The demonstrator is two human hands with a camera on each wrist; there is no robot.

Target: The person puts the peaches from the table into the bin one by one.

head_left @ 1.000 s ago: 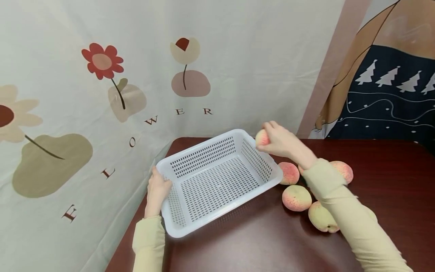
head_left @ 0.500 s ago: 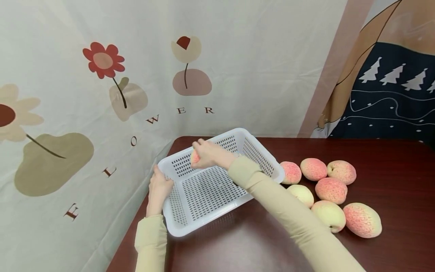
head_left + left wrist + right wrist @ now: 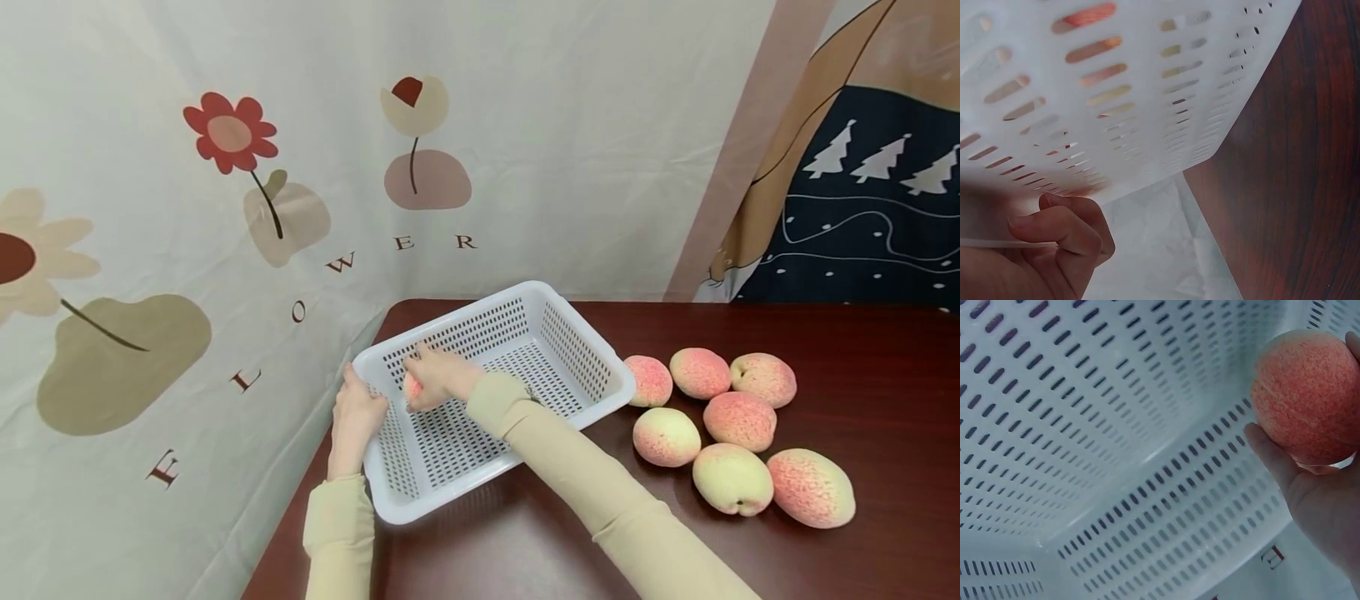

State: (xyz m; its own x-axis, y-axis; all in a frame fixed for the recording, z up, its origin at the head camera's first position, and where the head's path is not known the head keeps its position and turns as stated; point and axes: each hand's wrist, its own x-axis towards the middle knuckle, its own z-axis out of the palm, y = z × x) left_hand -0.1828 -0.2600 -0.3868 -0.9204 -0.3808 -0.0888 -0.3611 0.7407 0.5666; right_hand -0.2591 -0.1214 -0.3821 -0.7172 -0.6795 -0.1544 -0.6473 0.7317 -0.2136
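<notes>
A white perforated plastic basket (image 3: pixel 603 408) stands tilted across the table's far left part. My left hand (image 3: pixel 356 417) grips its left rim; in the left wrist view the curled fingers (image 3: pixel 1079 231) hook round the rim. My right hand (image 3: pixel 438 379) is inside the basket near its left end, holding a peach (image 3: pixel 1310 394) between thumb and fingers. In the head view only a sliver of that peach shows past the fingers. Pink and yellow patches show through the slots in the left wrist view.
Several pink and yellow peaches (image 3: pixel 738 421) lie in a loose group to the right of the basket, one right at its corner. The dark red table (image 3: pixel 510 542) meets a pale printed cloth (image 3: pixel 570 150) behind and to the left.
My right hand has carried the peach leftward from over the basket's right rim, then down inside near the left end. The left hand keeps its grip on the rim.
</notes>
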